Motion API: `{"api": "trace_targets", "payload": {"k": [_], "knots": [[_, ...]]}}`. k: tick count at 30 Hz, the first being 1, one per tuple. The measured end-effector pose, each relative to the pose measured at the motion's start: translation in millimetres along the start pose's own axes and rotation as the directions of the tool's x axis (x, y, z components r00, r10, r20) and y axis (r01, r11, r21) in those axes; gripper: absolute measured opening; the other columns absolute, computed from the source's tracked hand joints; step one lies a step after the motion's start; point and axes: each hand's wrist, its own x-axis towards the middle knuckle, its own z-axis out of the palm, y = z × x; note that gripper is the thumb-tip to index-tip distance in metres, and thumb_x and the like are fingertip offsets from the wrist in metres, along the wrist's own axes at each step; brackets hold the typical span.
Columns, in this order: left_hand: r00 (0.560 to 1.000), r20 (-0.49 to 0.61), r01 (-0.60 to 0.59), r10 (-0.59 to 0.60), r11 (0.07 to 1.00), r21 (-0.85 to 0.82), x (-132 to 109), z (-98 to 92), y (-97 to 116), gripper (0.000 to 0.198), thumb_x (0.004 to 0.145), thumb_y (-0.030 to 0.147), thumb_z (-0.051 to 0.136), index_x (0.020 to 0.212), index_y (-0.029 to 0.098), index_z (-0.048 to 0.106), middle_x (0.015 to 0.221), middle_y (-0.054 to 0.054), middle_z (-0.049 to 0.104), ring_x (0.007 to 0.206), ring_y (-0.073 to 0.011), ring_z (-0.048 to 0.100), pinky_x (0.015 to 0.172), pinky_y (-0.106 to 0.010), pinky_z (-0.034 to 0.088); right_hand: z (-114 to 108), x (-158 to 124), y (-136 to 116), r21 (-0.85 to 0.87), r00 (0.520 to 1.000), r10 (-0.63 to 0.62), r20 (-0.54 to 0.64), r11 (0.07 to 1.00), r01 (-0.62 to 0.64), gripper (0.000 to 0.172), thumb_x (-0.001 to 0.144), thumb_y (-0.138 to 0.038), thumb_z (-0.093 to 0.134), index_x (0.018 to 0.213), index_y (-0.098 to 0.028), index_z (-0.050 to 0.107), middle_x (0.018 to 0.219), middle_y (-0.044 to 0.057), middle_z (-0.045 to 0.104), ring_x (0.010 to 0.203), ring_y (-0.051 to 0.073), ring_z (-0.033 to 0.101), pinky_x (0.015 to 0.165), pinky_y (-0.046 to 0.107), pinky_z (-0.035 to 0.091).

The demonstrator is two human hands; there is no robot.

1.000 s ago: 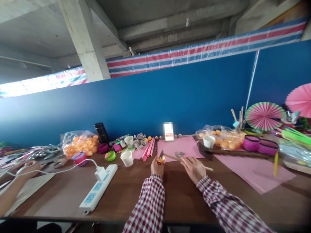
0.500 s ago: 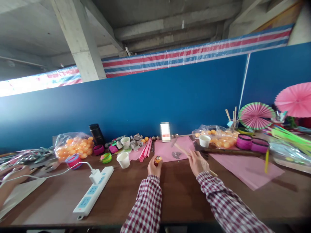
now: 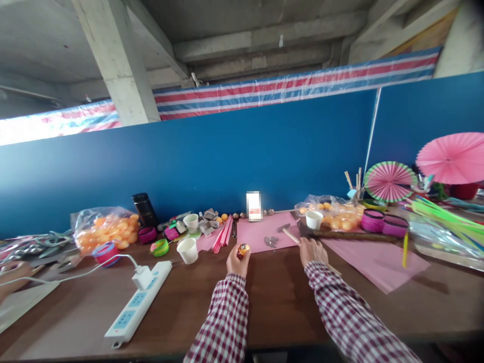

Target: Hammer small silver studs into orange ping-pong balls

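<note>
Near the table's middle my left hand (image 3: 237,262) is closed around a small orange ball (image 3: 244,248) with something dark and shiny at its top. To the right, my right hand (image 3: 313,252) rests low over the table, its fingers over the wooden handle of a hammer (image 3: 291,235). The hammer's head lies over a pink sheet (image 3: 249,234), and the handle's end shows past my wrist. Between my hands, a little pile of small metal pieces (image 3: 270,242) sits on that sheet.
A white power strip (image 3: 139,302) and a paper cup (image 3: 187,251) stand left. Bags of orange balls (image 3: 108,232) lie at both sides. Another paper cup (image 3: 313,220), purple tape rolls (image 3: 372,220) and a second pink sheet (image 3: 378,262) are right. Another person's hand (image 3: 13,275) is far left.
My right hand has moved slightly right and down, and the hammer's head now lies lower and farther right over the pink sheet. My left hand keeps the ball. The view has shifted slightly.
</note>
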Motion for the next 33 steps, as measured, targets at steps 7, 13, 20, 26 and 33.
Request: {"api": "trace_targets", "payload": {"k": [7,13,20,26,33], "knots": [[1.0,0.022,-0.022,0.021,1.0,0.014,-0.2,1.6,-3.5,0.036,0.058,0.031,0.062,0.091,0.015,0.061,0.085,-0.007,0.064,0.064,-0.0147,0.058,0.064,-0.027,0.047,-9.2,-5.4,-10.6,0.061,0.991,-0.101,-0.089,0.992,0.107,0.023,0.08,-0.025,0.04,0.094,-0.023,0.059,0.087,0.01,0.056,0.079,0.02,0.049,0.064,0.032,0.033],[0.999,0.02,-0.036,0.036,0.999,-0.019,0.2,2.6,-9.4,0.038,0.057,0.031,0.063,0.093,0.016,0.061,0.088,-0.008,0.064,0.066,-0.0153,0.059,0.068,-0.03,0.047,-6.8,-13.3,-47.1,0.227,0.93,-0.364,0.046,0.911,0.345,0.025,0.081,-0.022,0.036,0.09,-0.025,0.059,0.083,0.003,0.059,0.073,0.015,0.052,0.06,0.025,0.035],[0.999,0.022,-0.035,0.036,0.999,-0.023,-0.7,3.1,-8.9,0.038,0.058,0.032,0.063,0.093,0.016,0.061,0.087,-0.007,0.063,0.063,-0.0137,0.057,0.064,-0.027,0.047,-0.5,-11.9,-57.6,0.28,0.929,-0.337,0.153,0.916,0.287,0.019,0.078,-0.023,0.042,0.089,-0.026,0.058,0.08,0.001,0.06,0.074,0.016,0.053,0.056,0.023,0.032],[0.998,0.018,-0.051,0.053,0.996,-0.077,-1.2,7.6,-11.6,0.039,0.057,0.029,0.063,0.094,0.016,0.061,0.088,-0.007,0.063,0.065,-0.0139,0.058,0.065,-0.027,0.048,-2.7,-10.3,-59.7,0.377,0.923,-0.363,0.128,0.879,0.294,0.015,0.076,-0.022,0.044,0.071,-0.022,0.058,0.079,0.002,0.06,0.071,0.015,0.052,0.056,0.023,0.033],[0.985,0.157,-0.042,0.069,0.984,-0.171,-3.2,7.9,-6.0,0.038,0.062,0.026,0.061,0.099,0.017,0.057,0.098,-0.008,0.062,0.078,-0.0161,0.06,0.071,-0.028,0.048,5.2,-15.9,-78.9,0.67,0.959,-0.279,0.056,0.722,0.171,0.018,0.075,-0.026,0.04,0.074,-0.018,0.056,0.072,0.003,0.061,0.065,0.013,0.056,0.062,0.025,0.041]]}}
